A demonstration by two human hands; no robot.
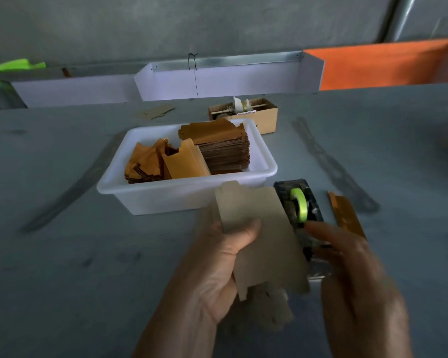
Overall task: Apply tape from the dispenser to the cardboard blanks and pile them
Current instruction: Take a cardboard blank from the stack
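The left hand (217,257) holds a blank (263,241) by its thumb, the right hand (352,275) reaches with loose fingers for the dispenser (299,202) just ahead, and the tape (299,204) may stick crooked if the blank tips.

2 hands are counted: the left hand (217,257) and the right hand (352,275). 1 cardboard blank (261,236) is held up, 1 tape dispenser (299,202) and 1 white tub (166,195) are seen, with 2 piles of blanks (192,153) inside. 1 open carton (259,117) is counted at the table's (62,267) far edge.
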